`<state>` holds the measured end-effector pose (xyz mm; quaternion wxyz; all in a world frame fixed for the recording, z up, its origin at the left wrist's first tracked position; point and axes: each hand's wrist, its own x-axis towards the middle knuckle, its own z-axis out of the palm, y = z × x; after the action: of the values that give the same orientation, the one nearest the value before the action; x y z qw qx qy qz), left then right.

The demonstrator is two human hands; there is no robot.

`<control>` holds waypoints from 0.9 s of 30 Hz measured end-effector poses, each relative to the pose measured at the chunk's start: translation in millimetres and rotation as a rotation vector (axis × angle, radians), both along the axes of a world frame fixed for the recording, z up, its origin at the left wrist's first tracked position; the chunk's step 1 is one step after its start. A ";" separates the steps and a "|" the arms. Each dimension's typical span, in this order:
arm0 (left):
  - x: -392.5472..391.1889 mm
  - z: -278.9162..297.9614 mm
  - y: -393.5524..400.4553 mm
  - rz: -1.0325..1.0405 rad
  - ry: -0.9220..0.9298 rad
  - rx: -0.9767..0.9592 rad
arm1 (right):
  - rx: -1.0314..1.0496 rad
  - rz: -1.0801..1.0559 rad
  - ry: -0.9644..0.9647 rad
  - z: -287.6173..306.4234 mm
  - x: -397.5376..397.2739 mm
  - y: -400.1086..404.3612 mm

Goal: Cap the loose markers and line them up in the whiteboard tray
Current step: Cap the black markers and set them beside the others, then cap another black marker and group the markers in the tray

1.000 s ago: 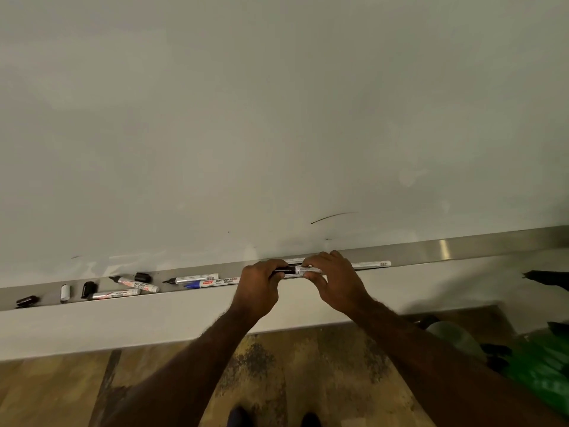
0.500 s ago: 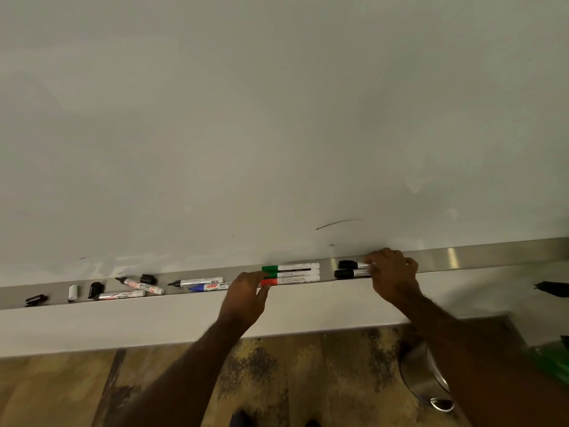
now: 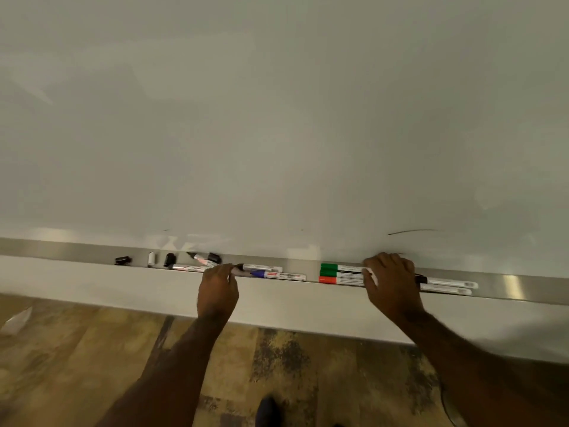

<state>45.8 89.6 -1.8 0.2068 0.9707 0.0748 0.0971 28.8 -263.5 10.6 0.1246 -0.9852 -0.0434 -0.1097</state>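
Observation:
The metal whiteboard tray (image 3: 511, 285) runs across the view. My left hand (image 3: 217, 288) pinches the tip end of an uncapped black marker (image 3: 261, 268), which lies above a blue-capped marker (image 3: 277, 275). Left of them lie two more uncapped markers (image 3: 201, 259) (image 3: 184, 268) and loose caps: three black caps (image 3: 122, 260) (image 3: 169, 259) (image 3: 214, 258) and a white cap (image 3: 151, 259). A green-capped marker (image 3: 329, 267) and a red-capped marker (image 3: 328, 280) lie side by side. My right hand (image 3: 391, 278) curls over the cap ends of two black-capped markers (image 3: 446, 286), hiding them.
The whiteboard (image 3: 277, 118) fills the upper view, with a short dark stroke (image 3: 412, 232) above my right hand. A white wall strip (image 3: 92, 285) sits under the tray. Below is a worn wood floor (image 3: 77, 365) with a scrap of paper (image 3: 17, 322) at the left.
My left hand moved left from the green and red markers to the uncapped black marker. My right hand stays on the two black-capped markers, now butted against the green and red pair.

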 end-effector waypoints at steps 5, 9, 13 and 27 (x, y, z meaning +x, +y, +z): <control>22.2 14.2 36.8 0.014 0.080 0.115 | 0.050 0.215 -0.022 7.0 15.3 83.8; 45.9 20.5 54.2 -0.102 0.137 0.223 | 0.041 0.318 0.109 7.5 36.3 145.3; 62.6 18.6 58.8 -0.141 0.217 0.244 | -0.007 0.329 0.233 6.1 56.2 188.9; 73.0 -6.3 50.8 0.021 0.163 0.148 | -0.119 0.194 0.283 -10.3 69.9 268.2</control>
<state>118.8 140.4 -8.1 0.1267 0.9872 0.0940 0.0252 98.7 4.7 0.3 0.0812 -0.9876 -0.1267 0.0455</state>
